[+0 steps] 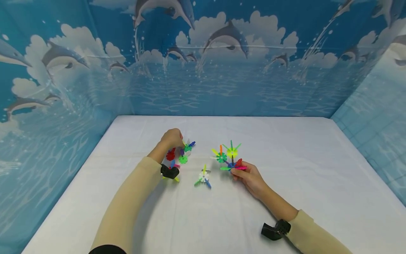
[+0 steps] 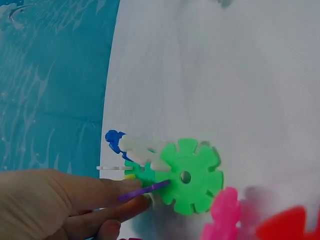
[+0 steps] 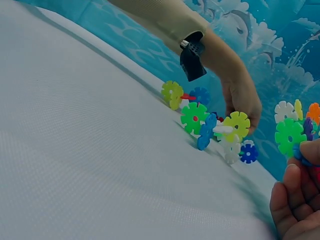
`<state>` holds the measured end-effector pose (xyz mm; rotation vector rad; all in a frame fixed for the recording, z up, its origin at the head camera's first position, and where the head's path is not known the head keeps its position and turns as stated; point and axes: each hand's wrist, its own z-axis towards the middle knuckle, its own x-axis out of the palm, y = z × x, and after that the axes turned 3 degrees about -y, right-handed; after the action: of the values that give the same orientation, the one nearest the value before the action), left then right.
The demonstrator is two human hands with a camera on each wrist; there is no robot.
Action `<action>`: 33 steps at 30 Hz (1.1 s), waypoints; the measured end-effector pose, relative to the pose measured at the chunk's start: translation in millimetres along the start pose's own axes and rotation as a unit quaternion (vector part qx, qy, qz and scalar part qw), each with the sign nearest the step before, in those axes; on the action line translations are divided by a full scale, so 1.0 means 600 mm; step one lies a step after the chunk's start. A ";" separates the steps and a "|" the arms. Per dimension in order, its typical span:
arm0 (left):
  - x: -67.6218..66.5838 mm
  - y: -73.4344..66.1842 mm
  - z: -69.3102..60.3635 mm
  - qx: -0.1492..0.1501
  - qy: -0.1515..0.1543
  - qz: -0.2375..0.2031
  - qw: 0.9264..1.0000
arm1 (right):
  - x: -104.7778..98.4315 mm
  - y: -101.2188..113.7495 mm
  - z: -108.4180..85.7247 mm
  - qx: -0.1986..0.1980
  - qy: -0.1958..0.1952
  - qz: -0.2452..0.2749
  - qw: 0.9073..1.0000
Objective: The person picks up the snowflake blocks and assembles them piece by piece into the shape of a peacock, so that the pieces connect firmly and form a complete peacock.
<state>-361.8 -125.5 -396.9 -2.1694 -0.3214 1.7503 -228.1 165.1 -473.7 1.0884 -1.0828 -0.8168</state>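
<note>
Notched plastic snowflake discs, slotted together in clusters, are around both hands. At the left of the table, my left hand (image 1: 172,138) pinches the far part of a cluster with a red disc (image 1: 170,154) and a light green disc (image 1: 183,159). In the left wrist view its fingers lie against a purple disc (image 2: 145,190) seen edge-on, beside the green disc (image 2: 202,172). My right hand (image 1: 252,179) holds another cluster by its blue disc (image 1: 232,166), thumb in front. Yellow (image 1: 232,152) and teal-green (image 1: 221,157) discs stick up from it.
A small cluster around a white disc (image 1: 203,176), with green, yellow and blue discs, sits on the white cloth (image 1: 203,218) between the hands. Blue dolphin-print curtains (image 1: 203,91) stand behind and along both sides of the table.
</note>
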 end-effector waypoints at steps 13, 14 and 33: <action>0.012 0.000 0.006 0.037 -0.018 -0.192 0.981 | 0.002 -0.004 0.001 0.002 0.000 0.014 1.000; 0.011 -0.003 0.003 0.047 -0.022 -0.216 0.975 | 0.002 -0.004 0.001 0.002 0.000 0.013 1.000; 0.060 -0.100 -0.076 0.129 0.052 -0.474 0.869 | 0.001 0.002 -0.006 0.005 0.134 -0.022 0.991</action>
<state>-307.5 -61.9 -397.2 -1.4727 -0.8831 1.0223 -224.3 166.2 -472.7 1.1971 -0.8406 -0.6781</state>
